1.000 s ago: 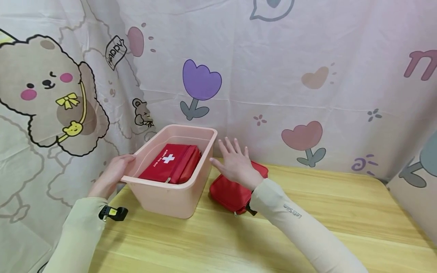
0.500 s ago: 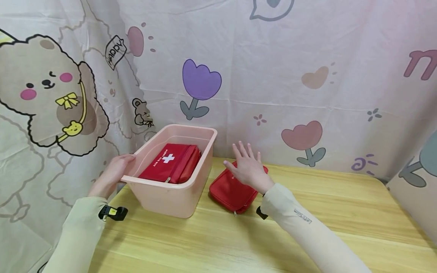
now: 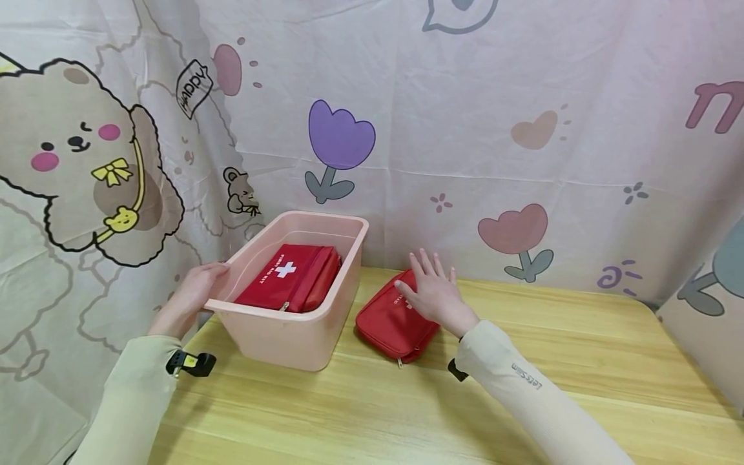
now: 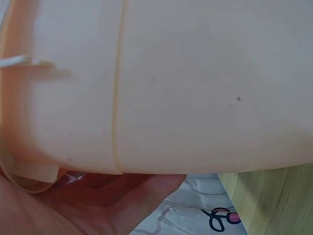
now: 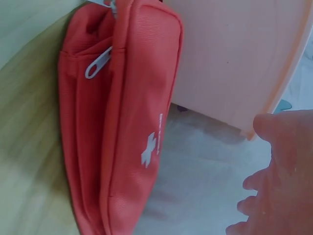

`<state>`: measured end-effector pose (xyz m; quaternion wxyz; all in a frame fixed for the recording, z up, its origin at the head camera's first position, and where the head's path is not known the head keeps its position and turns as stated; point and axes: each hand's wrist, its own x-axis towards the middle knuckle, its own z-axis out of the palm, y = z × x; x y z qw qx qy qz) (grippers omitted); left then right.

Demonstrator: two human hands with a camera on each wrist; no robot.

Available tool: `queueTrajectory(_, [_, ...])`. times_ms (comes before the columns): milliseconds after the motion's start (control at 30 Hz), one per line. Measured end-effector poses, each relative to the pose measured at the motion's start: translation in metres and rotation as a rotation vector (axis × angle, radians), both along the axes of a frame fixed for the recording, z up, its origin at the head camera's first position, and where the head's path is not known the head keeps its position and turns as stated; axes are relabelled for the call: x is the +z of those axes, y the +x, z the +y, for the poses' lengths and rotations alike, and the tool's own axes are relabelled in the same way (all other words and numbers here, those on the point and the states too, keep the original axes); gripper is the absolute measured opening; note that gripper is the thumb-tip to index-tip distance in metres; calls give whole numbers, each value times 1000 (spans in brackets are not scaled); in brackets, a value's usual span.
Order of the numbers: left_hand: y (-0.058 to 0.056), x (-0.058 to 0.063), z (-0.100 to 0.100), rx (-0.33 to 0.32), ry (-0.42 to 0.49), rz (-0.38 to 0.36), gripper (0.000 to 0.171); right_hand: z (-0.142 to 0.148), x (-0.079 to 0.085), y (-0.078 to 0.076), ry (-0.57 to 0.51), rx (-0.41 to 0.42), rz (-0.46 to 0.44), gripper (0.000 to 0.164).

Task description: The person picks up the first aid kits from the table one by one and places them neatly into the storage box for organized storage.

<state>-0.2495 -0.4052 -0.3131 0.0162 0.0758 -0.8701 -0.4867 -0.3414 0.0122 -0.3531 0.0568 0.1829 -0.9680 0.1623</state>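
My left hand [image 3: 194, 289] grips the left rim of a pink plastic bin [image 3: 285, 339], thumb over the edge. In the left wrist view, part of that hand [image 4: 117, 205] is against the bin's wall [image 4: 195, 88]. Inside the bin lies a red first aid kit pouch [image 3: 270, 290] with a white cross. A second red first aid pouch [image 3: 389, 323] lies on the table right of the bin. My right hand [image 3: 437, 297] is over its right part with fingers spread, holding nothing. In the right wrist view, a gap separates the hand [image 5: 288, 171] from the pouch [image 5: 142, 93].
The wooden table [image 3: 552, 374] extends to the right and toward the front. A printed cloth [image 3: 430, 116] hangs behind and along the left side. The bin stands near the table's left edge, close to the cloth.
My right hand has moved right and slightly toward me, away from the bin, uncovering more of the pouch on the table. My left hand and the bin have stayed put.
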Motion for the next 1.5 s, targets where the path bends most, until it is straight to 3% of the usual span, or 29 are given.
queueTrajectory(467, [0,-2,-1,11,-11,-10,66,0,-26,0,16,-16,-54,79])
queueTrajectory(900, [-1,-4,5,11,3,-19,65,-7,-70,2,84,-18,-149,79])
queueTrajectory(1500, [-1,-1,1,18,-1,-8,67,-6,-73,-1,67,17,-127,75])
